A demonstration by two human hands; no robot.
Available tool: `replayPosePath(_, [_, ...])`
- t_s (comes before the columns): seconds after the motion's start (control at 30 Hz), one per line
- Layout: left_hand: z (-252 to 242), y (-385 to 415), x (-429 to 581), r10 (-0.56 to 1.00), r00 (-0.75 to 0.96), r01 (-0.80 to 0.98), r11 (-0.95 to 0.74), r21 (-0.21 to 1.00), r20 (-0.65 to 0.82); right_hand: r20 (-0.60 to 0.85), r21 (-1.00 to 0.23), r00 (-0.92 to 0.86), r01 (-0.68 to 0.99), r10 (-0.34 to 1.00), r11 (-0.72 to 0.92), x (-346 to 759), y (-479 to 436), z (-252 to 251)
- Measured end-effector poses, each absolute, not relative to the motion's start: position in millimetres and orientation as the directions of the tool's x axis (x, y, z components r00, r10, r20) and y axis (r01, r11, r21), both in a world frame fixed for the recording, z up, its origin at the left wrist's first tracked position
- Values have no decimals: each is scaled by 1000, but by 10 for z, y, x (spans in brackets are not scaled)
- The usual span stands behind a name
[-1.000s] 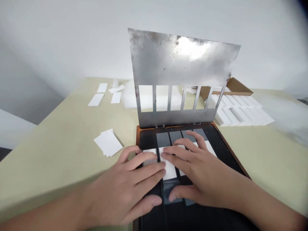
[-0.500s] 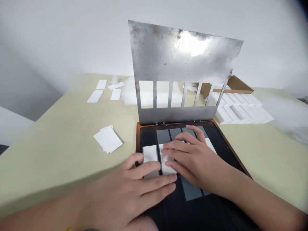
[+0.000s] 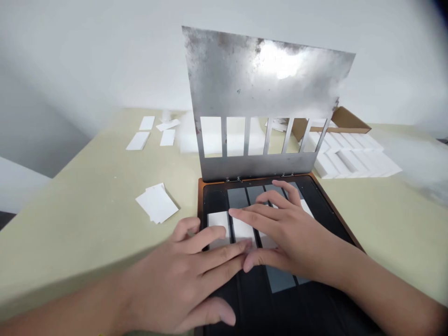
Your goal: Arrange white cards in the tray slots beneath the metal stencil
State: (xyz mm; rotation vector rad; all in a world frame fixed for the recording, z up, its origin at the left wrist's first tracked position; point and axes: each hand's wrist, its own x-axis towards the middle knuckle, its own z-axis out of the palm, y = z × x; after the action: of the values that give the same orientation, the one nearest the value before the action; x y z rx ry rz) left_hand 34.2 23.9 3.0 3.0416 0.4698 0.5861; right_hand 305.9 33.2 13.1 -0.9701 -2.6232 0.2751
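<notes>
On the black tray [image 3: 214,199] | our left hand [image 3: 175,273] and right hand [image 3: 292,238] lie open, fingers flat, grasping nothing, resting on white strips [image 3: 241,231], seemingly to keep them seated | slotted metal plate [image 3: 259,79] hinged up, leaving the tray uncovered | white blocks [image 3: 350,158] beyond

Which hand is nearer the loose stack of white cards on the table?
Left. The left hand sits below and to the right of the white cards, not touching them; the right hand is farther right, over the black tray.
</notes>
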Motion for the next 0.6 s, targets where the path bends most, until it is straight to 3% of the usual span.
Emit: replayPosePath(0.6, [-45,236,332,390,831,390,-917,85,397,207,-319,-703,610,681,726,3071,345,159])
